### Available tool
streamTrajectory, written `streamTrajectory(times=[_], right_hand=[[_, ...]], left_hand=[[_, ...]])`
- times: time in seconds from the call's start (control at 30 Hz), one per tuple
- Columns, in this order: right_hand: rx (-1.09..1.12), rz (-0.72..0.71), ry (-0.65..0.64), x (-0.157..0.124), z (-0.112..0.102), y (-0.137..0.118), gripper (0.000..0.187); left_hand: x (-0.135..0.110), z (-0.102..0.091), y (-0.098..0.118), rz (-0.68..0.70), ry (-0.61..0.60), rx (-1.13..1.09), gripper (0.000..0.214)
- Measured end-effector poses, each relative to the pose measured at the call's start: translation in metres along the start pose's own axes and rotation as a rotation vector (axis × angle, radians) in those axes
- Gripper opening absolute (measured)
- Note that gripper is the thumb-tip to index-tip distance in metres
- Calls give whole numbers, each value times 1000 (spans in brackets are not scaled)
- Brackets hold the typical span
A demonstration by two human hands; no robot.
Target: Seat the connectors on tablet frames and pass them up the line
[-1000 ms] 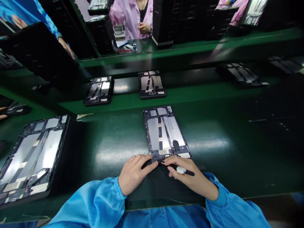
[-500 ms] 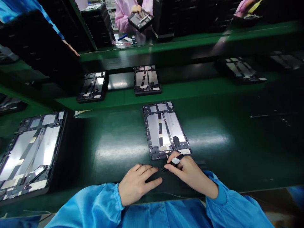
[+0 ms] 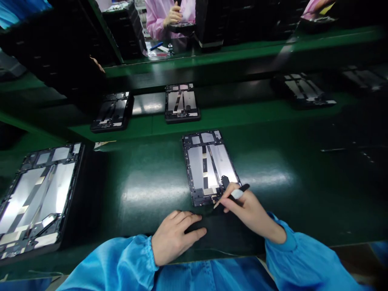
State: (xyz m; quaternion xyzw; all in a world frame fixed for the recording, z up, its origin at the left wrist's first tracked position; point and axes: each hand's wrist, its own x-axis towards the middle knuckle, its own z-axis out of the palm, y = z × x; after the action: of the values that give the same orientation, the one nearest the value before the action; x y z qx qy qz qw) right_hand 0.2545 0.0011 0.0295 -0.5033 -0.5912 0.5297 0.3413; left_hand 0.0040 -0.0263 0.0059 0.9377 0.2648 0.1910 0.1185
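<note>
An opened tablet frame (image 3: 207,163) with silver plates and black cables lies on the green mat in front of me. My right hand (image 3: 247,208) is closed round a thin black tool with a white band (image 3: 235,195); its tip rests at the frame's near right corner. My left hand (image 3: 176,236) lies flat on the mat just below the frame, fingers stretched out, holding nothing. Both arms wear blue sleeves.
A large opened tablet frame (image 3: 34,198) sits at the left. Three more frames (image 3: 182,102) (image 3: 111,111) (image 3: 304,89) lie on the green belt behind. Black tray stacks (image 3: 212,20) stand at the back, where a person in pink (image 3: 165,14) works.
My right hand has lifted the tool and moved its tip up onto the frame's near right corner. My left hand has drawn back from the frame's edge and lies flat on the mat.
</note>
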Motion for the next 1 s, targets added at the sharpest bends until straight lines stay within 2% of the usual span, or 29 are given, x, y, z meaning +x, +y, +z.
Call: streamTrajectory(times=[0.1,0.27,1.0], right_hand=[[51,71,-82,25,-9,-11,20],[85,198,-214,54,-4,-15,21],[27,171,-167,53,4,-11,13]], left_hand=[[6,-4,-7,-68,102,-15,16],[14,-3,-21,-99,183,65,15],[10,3,-23,-96,165,75,20]])
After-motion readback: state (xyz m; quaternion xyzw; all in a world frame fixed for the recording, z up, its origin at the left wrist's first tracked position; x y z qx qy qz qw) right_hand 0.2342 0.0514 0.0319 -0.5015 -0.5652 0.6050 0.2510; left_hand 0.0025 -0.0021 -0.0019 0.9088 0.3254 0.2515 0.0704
